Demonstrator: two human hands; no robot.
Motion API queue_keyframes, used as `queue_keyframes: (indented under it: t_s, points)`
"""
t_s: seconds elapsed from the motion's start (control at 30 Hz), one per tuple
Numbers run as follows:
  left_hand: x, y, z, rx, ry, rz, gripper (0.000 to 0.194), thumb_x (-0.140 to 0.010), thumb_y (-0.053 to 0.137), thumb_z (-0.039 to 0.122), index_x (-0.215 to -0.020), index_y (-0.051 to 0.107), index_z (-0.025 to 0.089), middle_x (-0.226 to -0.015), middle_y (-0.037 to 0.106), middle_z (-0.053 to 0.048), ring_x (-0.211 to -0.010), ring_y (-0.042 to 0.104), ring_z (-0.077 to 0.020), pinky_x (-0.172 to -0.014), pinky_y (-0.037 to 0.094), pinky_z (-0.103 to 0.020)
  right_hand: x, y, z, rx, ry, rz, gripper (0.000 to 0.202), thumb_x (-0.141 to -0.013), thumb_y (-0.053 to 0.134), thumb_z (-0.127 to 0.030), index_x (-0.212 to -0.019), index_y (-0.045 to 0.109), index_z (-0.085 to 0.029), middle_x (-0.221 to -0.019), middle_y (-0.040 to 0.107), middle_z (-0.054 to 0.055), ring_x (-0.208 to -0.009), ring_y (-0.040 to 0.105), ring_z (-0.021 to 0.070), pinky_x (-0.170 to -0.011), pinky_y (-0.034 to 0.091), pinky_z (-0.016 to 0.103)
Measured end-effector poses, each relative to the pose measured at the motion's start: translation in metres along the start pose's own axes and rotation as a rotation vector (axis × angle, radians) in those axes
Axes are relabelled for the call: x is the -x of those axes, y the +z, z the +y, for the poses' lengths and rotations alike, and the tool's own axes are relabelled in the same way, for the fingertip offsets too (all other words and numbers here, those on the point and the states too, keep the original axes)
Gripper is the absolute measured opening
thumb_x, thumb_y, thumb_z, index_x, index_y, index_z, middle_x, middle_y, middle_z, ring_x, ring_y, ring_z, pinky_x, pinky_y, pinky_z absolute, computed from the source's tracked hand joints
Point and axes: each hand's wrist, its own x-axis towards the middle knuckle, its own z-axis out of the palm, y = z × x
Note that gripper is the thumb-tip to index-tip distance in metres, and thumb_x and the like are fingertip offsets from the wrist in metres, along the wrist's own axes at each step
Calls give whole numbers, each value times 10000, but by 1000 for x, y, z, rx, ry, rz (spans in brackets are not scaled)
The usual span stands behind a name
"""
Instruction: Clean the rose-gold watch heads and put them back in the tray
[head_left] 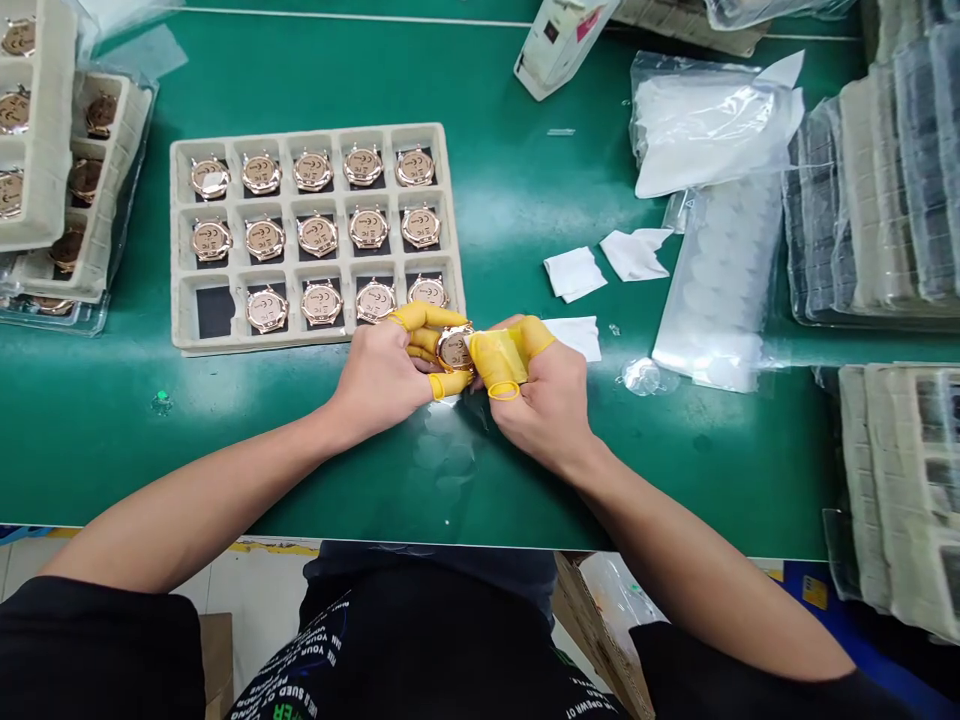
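My left hand (405,360), with yellow finger cots on its fingertips, grips a rose-gold watch case (453,348) by its rim, the engraved back facing up. My right hand (536,385), also in yellow finger cots, is closed at the right edge of the case. What its fingers pinch, if anything, is hidden. Just behind my left hand lies a pale moulded tray (178,300) holding several similar watch cases, backs up. Its front left compartment (215,313) shows only a black pad. A small white piece lies on the back left watch case (210,178).
White cloths (574,273) lie to the right, near a clear film sheet (712,290) and a bag of white sheets (705,125). Stacked trays stand at the left (45,190) and right (862,200). A white box (559,45) is at the back. Clear film discs (641,377) lie on the green table.
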Motion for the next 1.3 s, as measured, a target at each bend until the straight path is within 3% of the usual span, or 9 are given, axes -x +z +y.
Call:
queue_keyframes:
  t_s: [0.23,0.37,0.5,0.63,0.73,0.87,1.1,1.3]
  points:
    - [0,-1,-1,13,-28,-9,558,-592,913,173,-1115,722,157,-898,805,-24,-770,774,-142,-701,644,-221,5,4,9,-47,73,35,110,-873,634,-240,-900,527,-245,-664,564,-29,-577,551,140,-608,507,302]
    - [-1,-1,0,9,-37,12,581,-563,931,178,-1104,720,161,-916,807,-32,-770,777,-151,-716,653,-240,0,1,11,-122,44,36,70,-925,572,-202,-896,530,-250,-677,567,-36,-585,576,133,-589,508,283]
    - [-1,-1,0,-38,4,31,529,-613,887,160,-1114,718,167,-895,800,-20,-732,758,-128,-689,640,-220,-8,-13,16,-13,-153,114,95,-939,591,-177,-991,579,-256,-818,583,-3,-660,587,137,-596,485,299]
    - [-1,-1,-1,-40,25,13,524,-635,861,143,-1136,710,174,-899,799,-6,-715,746,-107,-680,627,-197,-13,-19,18,144,-415,122,287,-875,572,-56,-1047,619,-282,-857,569,5,-764,616,160,-632,486,321]
    - [-1,-1,-2,-56,22,-10,531,-639,860,149,-1149,712,175,-925,803,-12,-739,758,-117,-703,634,-208,-14,-15,17,180,-435,99,387,-818,513,15,-1030,642,-282,-878,575,14,-833,630,179,-677,503,352]
    - [0,-2,-3,-111,20,-32,512,-659,835,125,-1156,723,179,-951,807,-24,-783,776,-137,-743,653,-228,-14,-7,15,273,-474,131,355,-772,470,46,-895,616,-254,-866,577,40,-829,564,203,-642,445,362]
    - [1,-3,-3,-133,47,-43,485,-675,804,96,-1146,730,185,-966,802,-26,-834,781,-147,-783,660,-241,-12,7,7,451,-388,241,259,-833,469,-8,-786,567,-243,-769,546,56,-724,495,198,-592,396,371]
    - [0,-1,1,-114,-13,-31,531,-665,835,140,-1180,719,191,-970,802,-23,-824,776,-145,-757,652,-229,-17,8,13,282,-266,269,268,-875,500,-60,-951,676,-246,-784,534,47,-721,539,201,-645,462,387]
